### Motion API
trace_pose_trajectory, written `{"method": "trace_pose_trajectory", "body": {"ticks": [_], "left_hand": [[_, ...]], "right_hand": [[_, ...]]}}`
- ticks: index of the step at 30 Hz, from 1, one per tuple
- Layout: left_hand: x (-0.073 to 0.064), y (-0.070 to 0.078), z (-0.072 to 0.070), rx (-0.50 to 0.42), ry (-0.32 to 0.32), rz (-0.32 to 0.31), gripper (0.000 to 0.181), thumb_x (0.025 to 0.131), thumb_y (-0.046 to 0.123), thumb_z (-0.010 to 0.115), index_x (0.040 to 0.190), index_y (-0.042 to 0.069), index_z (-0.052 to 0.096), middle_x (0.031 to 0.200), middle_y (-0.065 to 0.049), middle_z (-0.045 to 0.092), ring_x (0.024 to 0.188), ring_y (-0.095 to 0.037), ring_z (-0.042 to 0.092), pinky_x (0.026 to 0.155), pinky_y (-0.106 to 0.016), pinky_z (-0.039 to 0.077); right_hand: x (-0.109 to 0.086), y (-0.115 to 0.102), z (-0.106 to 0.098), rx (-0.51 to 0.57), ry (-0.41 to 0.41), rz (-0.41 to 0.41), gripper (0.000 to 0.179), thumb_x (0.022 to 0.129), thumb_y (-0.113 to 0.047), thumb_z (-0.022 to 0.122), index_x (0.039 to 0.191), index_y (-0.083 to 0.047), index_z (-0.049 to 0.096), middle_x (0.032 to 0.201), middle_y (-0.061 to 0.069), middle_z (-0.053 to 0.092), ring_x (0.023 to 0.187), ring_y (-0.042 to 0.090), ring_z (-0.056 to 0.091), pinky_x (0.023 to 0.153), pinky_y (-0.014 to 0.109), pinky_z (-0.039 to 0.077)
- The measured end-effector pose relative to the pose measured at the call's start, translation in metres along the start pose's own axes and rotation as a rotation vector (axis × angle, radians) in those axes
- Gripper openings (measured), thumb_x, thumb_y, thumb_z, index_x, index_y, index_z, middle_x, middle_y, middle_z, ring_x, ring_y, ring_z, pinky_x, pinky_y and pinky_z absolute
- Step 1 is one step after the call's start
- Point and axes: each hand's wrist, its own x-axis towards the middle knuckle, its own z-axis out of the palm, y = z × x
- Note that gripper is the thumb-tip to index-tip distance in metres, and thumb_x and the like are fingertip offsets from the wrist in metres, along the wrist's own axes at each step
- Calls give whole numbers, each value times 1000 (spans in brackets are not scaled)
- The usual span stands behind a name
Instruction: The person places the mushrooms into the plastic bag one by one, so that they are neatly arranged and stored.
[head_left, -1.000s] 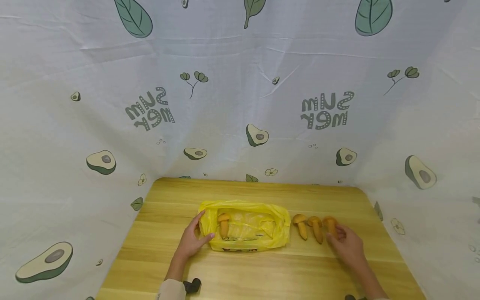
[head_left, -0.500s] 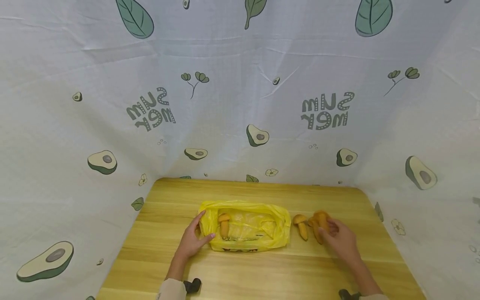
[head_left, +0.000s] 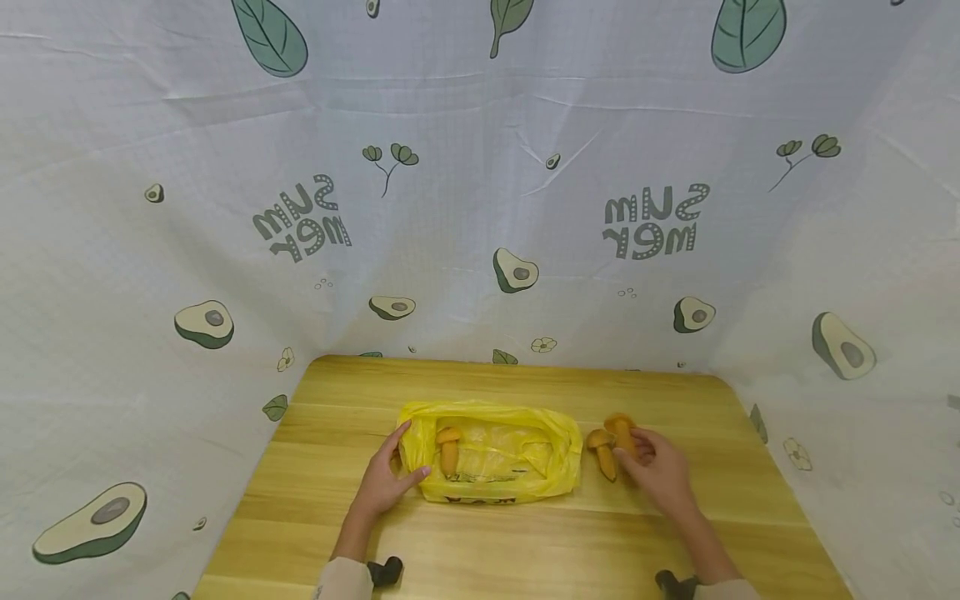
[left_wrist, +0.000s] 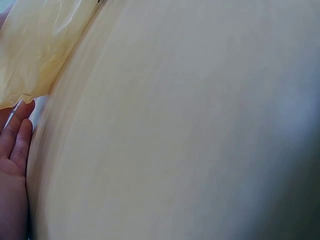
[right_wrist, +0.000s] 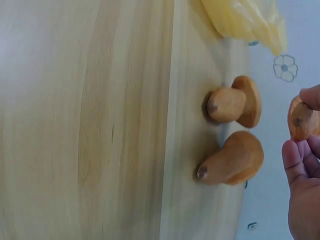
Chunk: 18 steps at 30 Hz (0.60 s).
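Mushroom (head_left: 620, 425), domed, in R hand (head_left: 663, 473) pinch; L hand (head_left: 381, 483) splayed agst crinkly plastic bag (head_left: 564, 471)

In the head view, the right grip (head_left: 660, 475) covers the lower stem of the held mushroom (head_left: 619, 423), right of the yellow bag (head_left: 567, 462); lettering on the bag's near side is too small to read. The farther mushroom (right_wrist: 235, 159) from the bag is hidden there. The right wrist view's edge cuts the held mushroom; the left's cuts the left grip (left_wrist: 15, 165), beside a blurred counter (left_wrist: 150, 125).
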Motion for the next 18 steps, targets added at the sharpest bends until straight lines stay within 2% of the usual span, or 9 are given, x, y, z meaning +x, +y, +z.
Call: {"method": "trace_pose_trajectory", "body": {"ticks": [7,11,18], "left_hand": [[0,0,0,6,4,-5,91,87,35,83,162,27,33,165,-14,37,146,-36,45,119,-60,35],[0,-1,0,5,4,-3,91,87,35,83,162,27,32,165,-14,36,146,-36,44,119,-60,35],[-1,0,0,8,-1,0,91,87,35,82,163,26,32,165,-15,36,146,-38,44,119,-60,35]], "right_hand": [[2,-15,14,60,-34,27,51,92,-20,79,130,10,62,114,21,68,94,19,63,73,14,53],[3,-23,21,59,-42,25,52,93,-22,79,132,7,62,117,20,69,99,25,64,75,15,53],[2,-33,36,78,-53,16,47,93,-21,79,131,3,64,118,18,71,98,23,64,76,17,54]]}}
